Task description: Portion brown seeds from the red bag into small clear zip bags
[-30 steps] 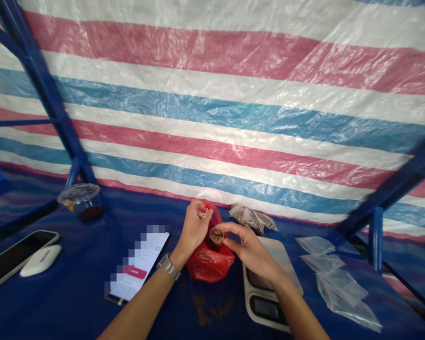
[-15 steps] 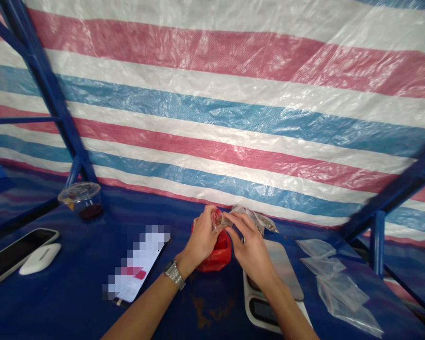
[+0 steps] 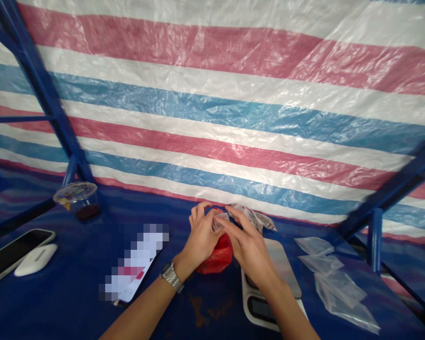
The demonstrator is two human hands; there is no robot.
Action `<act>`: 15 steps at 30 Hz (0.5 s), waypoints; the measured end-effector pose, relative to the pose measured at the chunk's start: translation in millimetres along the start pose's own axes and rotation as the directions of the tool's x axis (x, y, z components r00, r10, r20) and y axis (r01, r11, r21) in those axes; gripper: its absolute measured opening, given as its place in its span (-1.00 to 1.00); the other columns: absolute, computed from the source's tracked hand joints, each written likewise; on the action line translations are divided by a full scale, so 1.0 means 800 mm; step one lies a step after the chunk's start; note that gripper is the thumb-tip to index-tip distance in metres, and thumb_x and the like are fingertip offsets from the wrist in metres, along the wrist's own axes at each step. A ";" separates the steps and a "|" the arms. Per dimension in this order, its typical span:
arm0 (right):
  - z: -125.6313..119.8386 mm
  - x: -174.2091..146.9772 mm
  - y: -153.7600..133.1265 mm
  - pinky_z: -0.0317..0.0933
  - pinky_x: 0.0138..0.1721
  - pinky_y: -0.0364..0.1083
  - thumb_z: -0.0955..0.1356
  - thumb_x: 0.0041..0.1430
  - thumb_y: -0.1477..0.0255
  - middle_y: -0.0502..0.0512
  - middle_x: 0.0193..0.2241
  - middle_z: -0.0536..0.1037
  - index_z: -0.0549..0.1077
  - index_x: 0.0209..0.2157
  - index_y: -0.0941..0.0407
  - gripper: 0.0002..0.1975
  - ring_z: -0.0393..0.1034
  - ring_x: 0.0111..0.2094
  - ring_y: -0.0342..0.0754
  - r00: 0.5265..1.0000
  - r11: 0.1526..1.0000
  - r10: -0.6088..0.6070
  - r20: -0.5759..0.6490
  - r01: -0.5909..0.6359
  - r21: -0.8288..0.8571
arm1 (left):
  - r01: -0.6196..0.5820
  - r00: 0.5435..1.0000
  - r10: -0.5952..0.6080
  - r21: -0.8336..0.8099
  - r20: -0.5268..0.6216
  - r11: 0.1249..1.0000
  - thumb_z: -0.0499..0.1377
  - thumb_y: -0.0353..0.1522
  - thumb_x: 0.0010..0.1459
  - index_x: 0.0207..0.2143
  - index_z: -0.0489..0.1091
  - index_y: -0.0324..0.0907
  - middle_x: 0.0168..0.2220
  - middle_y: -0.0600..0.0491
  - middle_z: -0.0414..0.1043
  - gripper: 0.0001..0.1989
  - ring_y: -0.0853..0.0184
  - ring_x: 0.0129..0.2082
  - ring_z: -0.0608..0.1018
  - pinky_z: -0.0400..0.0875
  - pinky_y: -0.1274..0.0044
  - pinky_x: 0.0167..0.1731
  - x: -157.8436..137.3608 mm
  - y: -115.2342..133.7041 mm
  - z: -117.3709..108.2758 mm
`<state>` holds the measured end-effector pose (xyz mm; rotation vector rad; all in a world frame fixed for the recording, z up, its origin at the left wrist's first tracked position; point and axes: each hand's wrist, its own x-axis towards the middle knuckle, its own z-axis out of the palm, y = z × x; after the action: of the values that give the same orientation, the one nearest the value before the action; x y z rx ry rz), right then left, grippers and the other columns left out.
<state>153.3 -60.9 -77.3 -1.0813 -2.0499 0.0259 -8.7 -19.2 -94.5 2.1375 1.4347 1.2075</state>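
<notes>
Between my two hands is a small clear plastic bag, held over a red plastic bag on the blue table. My left hand, with a metal watch at the wrist, pinches the clear bag's left side between thumb and fingers. On its right side, the fingertips of my right hand grip the bag's edge. What the clear bag contains is hard to make out. My right forearm passes over a kitchen scale. Just behind my right hand lie filled clear bags.
Several flat clear zip bags lie right of the scale. To the left are a phone with a lit screen, a white case, a dark phone and a lidded plastic cup. A striped tarp hangs behind, between blue metal bars.
My left fingers have spread and lifted a little, and my right fingers have shifted on the clear bag. The whole view has slid slightly; the table items stay put.
</notes>
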 end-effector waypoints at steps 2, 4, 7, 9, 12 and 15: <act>-0.001 0.001 -0.001 0.30 0.26 0.07 0.21 0.39 0.60 0.10 0.31 0.35 0.41 0.26 -0.13 -0.47 0.32 0.29 0.04 1.000 0.999 0.006 0.017 -0.007 0.042 | -0.022 1.000 0.022 0.010 0.006 1.000 0.28 -0.29 0.25 0.00 0.45 -0.04 0.15 -0.05 0.26 -0.73 0.05 0.15 0.28 0.27 0.20 0.14 0.001 0.001 -0.004; -0.001 0.002 -0.002 0.30 0.27 0.05 0.21 0.41 0.58 0.10 0.27 0.42 0.36 0.30 -0.11 -0.47 0.35 0.27 0.01 1.000 0.995 0.024 -0.019 -0.022 0.093 | -0.041 0.999 0.040 0.014 0.033 0.999 0.28 -0.26 0.26 0.02 0.42 -0.07 0.15 -0.06 0.25 -0.71 0.05 0.14 0.28 0.25 0.20 0.14 0.001 0.003 -0.008; 0.000 0.005 -0.003 0.28 0.28 0.07 0.23 0.41 0.56 0.11 0.22 0.48 0.39 0.26 -0.06 -0.53 0.37 0.25 0.02 0.995 0.991 0.054 -0.087 -0.043 0.127 | -0.084 0.990 0.083 0.011 0.115 0.996 0.22 -0.20 0.31 0.00 0.36 -0.12 0.09 -0.07 0.29 -0.71 0.07 0.08 0.30 0.27 0.23 0.08 0.001 0.007 -0.012; -0.002 0.006 -0.005 0.29 0.27 0.07 0.23 0.38 0.59 0.11 0.20 0.50 0.45 0.18 -0.04 -0.56 0.40 0.23 0.03 0.996 0.990 0.040 -0.078 -0.029 0.138 | -0.099 0.982 0.097 0.007 0.159 0.995 0.17 -0.19 0.35 -0.03 0.34 -0.13 0.00 -0.05 0.35 -0.74 0.09 0.01 0.33 0.28 0.27 0.00 0.001 0.008 -0.013; -0.006 0.006 -0.009 0.32 0.24 0.08 0.22 0.34 0.64 0.11 0.17 0.52 0.49 0.11 -0.02 -0.55 0.42 0.20 0.04 0.999 0.990 0.004 -0.054 0.004 0.139 | -0.073 0.982 0.077 -0.025 0.175 0.997 0.14 -0.21 0.36 -0.04 0.30 -0.12 -0.07 -0.02 0.38 -0.78 0.11 -0.04 0.35 0.27 0.30 -0.06 0.001 0.006 -0.012; -0.008 0.005 -0.010 0.34 0.23 0.07 0.21 0.34 0.64 0.10 0.18 0.51 0.48 0.14 -0.03 -0.53 0.42 0.21 0.04 0.998 0.991 0.005 -0.062 0.003 0.131 | -0.064 0.979 0.081 -0.092 0.187 0.994 0.12 -0.23 0.36 -0.06 0.28 -0.11 -0.09 -0.01 0.36 -0.81 0.12 -0.05 0.36 0.28 0.32 -0.05 0.001 0.008 -0.015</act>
<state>150.9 -65.5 -67.6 -0.9901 -1.9630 0.1241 -13.7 -24.0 -83.1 2.1965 1.2124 1.0356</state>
